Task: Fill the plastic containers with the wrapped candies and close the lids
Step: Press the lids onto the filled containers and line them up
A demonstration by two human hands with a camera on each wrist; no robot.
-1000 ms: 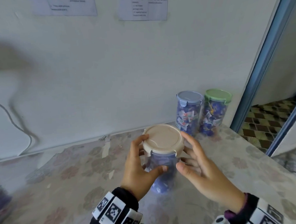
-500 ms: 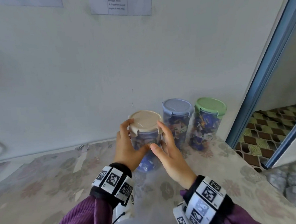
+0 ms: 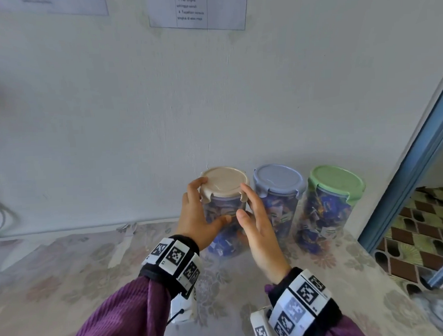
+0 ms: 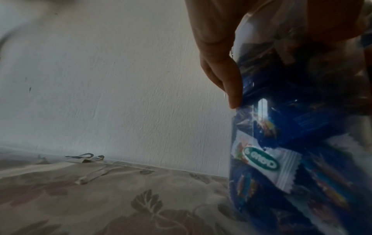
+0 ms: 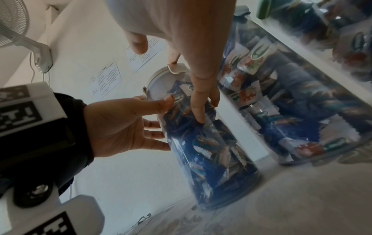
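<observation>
A clear container with a beige lid (image 3: 225, 183), full of blue wrapped candies, stands close to the wall with its base at the tablecloth. My left hand (image 3: 199, 212) grips its left side, thumb in front and fingers behind. My right hand (image 3: 250, 207) lies with straight fingers against its right side. In the left wrist view a finger (image 4: 227, 76) presses the candy-filled wall (image 4: 302, 143). The right wrist view shows both hands on this container (image 5: 211, 151). Just to its right stand a blue-lidded container (image 3: 279, 182) and a green-lidded container (image 3: 335, 185), both filled and lidded.
The floral tablecloth (image 3: 92, 264) ends at the wall behind the containers. To the right the table edge drops to a patterned floor (image 3: 423, 221) past a blue door frame (image 3: 420, 157). Paper sheets (image 3: 196, 9) hang on the wall. A wall fan (image 5: 12, 20) sits high up.
Both hands have carried the beige-lidded container away from me toward the wall. It now stands right beside the blue-lidded one. My right fingers have straightened along its side.
</observation>
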